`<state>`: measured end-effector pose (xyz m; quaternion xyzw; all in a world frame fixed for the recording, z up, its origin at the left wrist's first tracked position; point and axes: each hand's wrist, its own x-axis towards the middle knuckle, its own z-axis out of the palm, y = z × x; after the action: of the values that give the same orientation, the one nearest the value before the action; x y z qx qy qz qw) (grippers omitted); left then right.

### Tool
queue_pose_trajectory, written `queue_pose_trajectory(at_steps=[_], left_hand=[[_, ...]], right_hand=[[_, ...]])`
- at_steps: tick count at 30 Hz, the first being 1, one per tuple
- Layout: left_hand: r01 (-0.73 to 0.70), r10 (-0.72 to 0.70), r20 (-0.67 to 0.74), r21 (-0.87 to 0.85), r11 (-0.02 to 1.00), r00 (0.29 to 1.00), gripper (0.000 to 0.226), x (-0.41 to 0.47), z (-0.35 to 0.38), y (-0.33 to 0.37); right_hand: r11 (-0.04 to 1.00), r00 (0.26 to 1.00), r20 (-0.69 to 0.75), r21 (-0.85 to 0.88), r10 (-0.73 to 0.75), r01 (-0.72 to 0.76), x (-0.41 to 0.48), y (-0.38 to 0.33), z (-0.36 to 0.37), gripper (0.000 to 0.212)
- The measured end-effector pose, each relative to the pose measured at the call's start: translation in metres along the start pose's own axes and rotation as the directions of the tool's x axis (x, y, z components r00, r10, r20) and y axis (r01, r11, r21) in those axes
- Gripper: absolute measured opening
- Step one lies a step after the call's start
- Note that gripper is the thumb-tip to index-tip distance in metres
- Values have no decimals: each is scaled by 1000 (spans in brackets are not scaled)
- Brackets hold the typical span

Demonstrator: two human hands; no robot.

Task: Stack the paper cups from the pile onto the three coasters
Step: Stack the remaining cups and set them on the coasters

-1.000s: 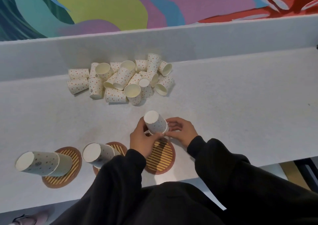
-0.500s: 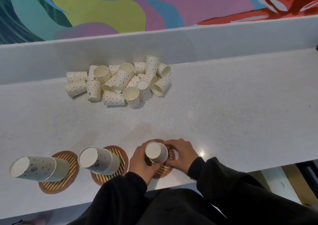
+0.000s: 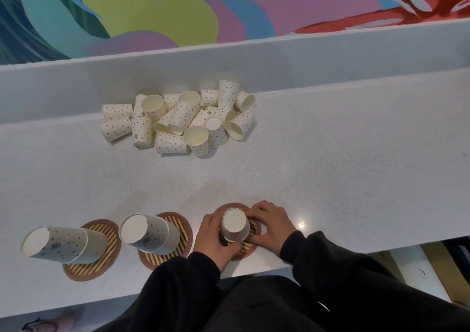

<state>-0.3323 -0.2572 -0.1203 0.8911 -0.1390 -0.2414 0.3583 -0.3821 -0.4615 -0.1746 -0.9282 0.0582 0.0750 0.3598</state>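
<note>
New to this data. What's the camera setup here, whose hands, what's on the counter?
No robot: one wide-angle camera on a person's head looks down at their own bare hands. On the white counter a pile of dotted paper cups lies at the back. Near the edge sit three striped coasters. The left coaster and middle coaster each carry a stack of upside-down cups. On the right coaster the left hand and right hand together hold one upside-down cup.
</note>
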Motion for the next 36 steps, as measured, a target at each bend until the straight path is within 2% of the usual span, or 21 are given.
queue_pose_trajectory(at_steps=[6, 9, 11, 14, 16, 21, 24, 28, 31, 34, 36], left_hand=[[13, -12, 4, -51, 999, 1000, 79, -1, -1, 5], [36, -38, -24, -53, 998, 999, 108, -9, -9, 11], [-12, 11, -73, -15, 1000, 997, 116, -19, -21, 28], [-183, 183, -119, 6, 983, 976, 105, -40, -56, 73], [-277, 277, -86, 10, 961, 957, 90, -49, -91, 106], [-353, 350, 46, 150, 924, 936, 55, -30, -202, 160], [-333, 342, 53, 401, 853, 938, 48, 14, -244, 167], [-300, 315, 110, 689, 659, 943, 52, 96, -265, 147], [-237, 221, 127, 763, 601, 967, 52, 150, -267, 120], [-200, 88, 181, 834, 515, 980, 51, 188, -263, 85], [-204, -12, 234, 870, 450, 972, 55, 202, -254, 59]], right_hand=[[1000, 1000, 24, 2, 18, -18, 1, 0, -2, 54], [999, 997, 75, 36, 26, -29, 3, -1, -8, 54], [990, 994, 93, 126, 58, -70, 5, -3, -19, 50], [958, 987, 69, 240, 143, -155, 15, -7, -42, 37], [923, 979, 51, 326, 198, -204, 30, -11, -59, 32], [926, 982, -22, 336, 188, -170, 85, -25, -98, 24], [915, 979, -59, 371, 195, -160, 119, -37, -114, 24], [872, 968, -31, 443, 248, -209, 161, -57, -117, 29], [811, 956, 75, 514, 283, -280, 183, -79, -96, 41], [708, 943, 174, 624, 285, -330, 200, -100, -66, 53], [616, 917, 209, 687, 339, -384, 209, -107, -51, 62]])
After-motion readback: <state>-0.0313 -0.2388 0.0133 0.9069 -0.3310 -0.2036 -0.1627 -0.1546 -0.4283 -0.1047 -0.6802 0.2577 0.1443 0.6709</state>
